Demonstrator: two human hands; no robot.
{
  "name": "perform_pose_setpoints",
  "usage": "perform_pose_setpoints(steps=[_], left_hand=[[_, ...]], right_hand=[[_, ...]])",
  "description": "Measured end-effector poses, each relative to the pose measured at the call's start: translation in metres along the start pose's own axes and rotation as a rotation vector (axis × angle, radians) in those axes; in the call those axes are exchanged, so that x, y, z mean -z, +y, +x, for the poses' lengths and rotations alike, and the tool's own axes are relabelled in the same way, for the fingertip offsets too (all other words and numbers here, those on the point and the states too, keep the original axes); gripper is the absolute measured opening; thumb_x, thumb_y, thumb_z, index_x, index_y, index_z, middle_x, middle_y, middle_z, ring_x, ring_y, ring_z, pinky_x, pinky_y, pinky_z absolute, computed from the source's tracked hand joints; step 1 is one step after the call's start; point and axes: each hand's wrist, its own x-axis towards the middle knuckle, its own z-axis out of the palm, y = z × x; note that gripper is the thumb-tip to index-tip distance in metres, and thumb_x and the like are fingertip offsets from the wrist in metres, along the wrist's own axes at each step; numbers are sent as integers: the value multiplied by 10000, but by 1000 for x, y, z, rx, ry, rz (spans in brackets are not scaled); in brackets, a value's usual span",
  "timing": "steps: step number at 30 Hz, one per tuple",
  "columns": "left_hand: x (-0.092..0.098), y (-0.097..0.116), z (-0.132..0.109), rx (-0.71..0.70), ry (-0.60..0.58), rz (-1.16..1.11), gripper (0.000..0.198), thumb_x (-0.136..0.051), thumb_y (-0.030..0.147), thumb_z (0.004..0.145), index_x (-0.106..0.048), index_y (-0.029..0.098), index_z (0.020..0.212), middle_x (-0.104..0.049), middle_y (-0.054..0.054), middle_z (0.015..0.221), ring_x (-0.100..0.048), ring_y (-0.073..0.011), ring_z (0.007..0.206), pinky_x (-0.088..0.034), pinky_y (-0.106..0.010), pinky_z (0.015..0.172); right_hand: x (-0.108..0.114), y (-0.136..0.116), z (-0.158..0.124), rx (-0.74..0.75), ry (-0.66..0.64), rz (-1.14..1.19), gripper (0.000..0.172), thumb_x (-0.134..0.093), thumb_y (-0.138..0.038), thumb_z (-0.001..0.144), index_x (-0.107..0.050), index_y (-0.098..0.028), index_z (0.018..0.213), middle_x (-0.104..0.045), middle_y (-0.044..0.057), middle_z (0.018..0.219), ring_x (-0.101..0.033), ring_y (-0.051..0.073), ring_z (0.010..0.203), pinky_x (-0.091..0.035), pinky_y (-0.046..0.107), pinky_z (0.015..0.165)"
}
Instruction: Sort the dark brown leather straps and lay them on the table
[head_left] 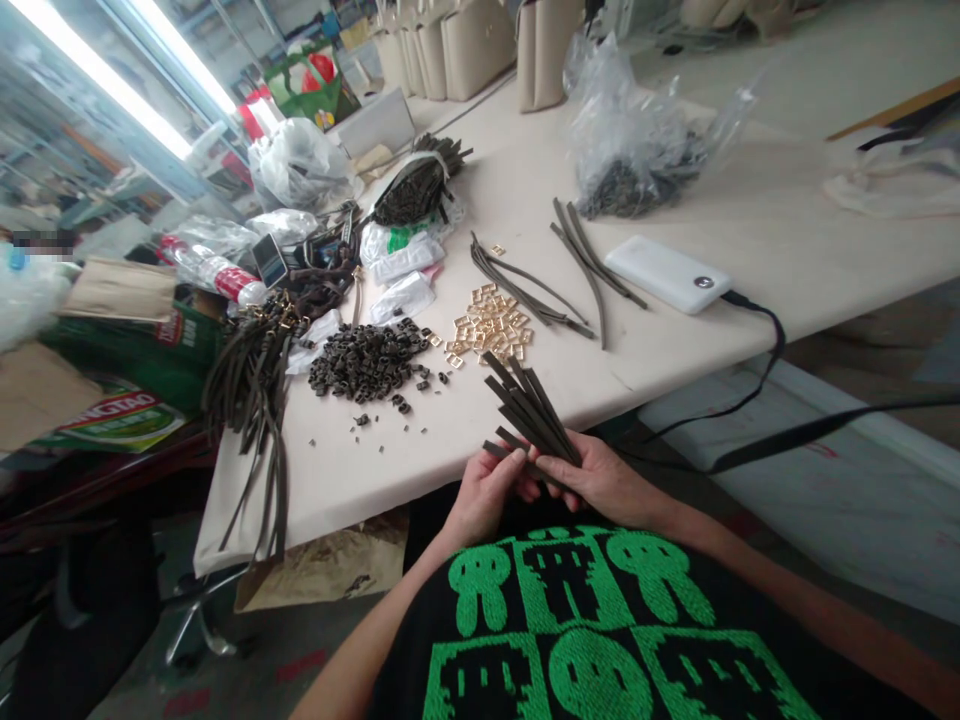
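Note:
A fanned bunch of dark olive straps is gripped in my right hand, close to my body at the table's front edge. My left hand pinches one strap of the bunch between thumb and fingers, right beside the right hand. The straps' lower ends are hidden by my hands. Just beyond them lies a pile of gold-coloured metal buckles. To its left is a heap of small dark loops. More loose straps lie behind the buckles, and others rest farther right.
A white power bank with a black cable sits on the right of the table. Behind it is a clear plastic bag of dark pieces. Finished straps hang over the left edge. Beige bags stand at the back.

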Motion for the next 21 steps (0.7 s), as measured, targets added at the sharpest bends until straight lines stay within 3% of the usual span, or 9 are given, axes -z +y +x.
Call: perform_pose_setpoints(steps=[3,6,9,14,17,21], left_hand=[[1,21,4,3,-27,144,378,-596,441,891,-680,106,1045,-683,-53,714,-594,-110,551,-464,-220,539],[0,63,14,-112,48,189,370,-600,437,882,-695,98,997,-682,-54,662,-588,-111,510,-449,-215,502],[-6,117,30,-391,146,114,320,-645,419,839,-698,108,893,-668,-43,612,-569,-108,471,-424,-205,453],[-31,191,55,-916,264,165,280,-625,398,867,-696,141,950,-705,-35,686,-607,-106,514,-485,-217,520],[-47,205,75,-1087,288,286,289,-561,410,918,-681,160,1000,-717,-33,755,-627,-106,548,-506,-230,560],[-62,190,127,-1110,328,495,331,-486,432,955,-650,173,1081,-713,-48,824,-662,-129,648,-527,-257,629]], right_hand=[[8,2,2,51,139,-38,402,-617,-558,851,-578,-173,961,-564,-29,670,-509,97,490,-448,220,432],[31,3,2,105,395,-78,428,-593,-585,839,-561,-179,971,-556,-39,643,-523,109,493,-471,248,488],[58,0,-4,62,562,-114,446,-586,-601,814,-562,-179,961,-533,-50,602,-489,103,470,-412,235,461],[83,-1,-19,0,628,-42,499,-605,-624,752,-551,-178,968,-531,-58,591,-439,89,434,-334,224,428],[84,4,-22,-5,639,20,515,-609,-636,747,-541,-176,969,-526,-61,593,-436,84,443,-327,215,432],[79,9,-17,-16,610,69,537,-623,-652,744,-552,-173,977,-527,-58,590,-447,86,456,-328,209,434]])
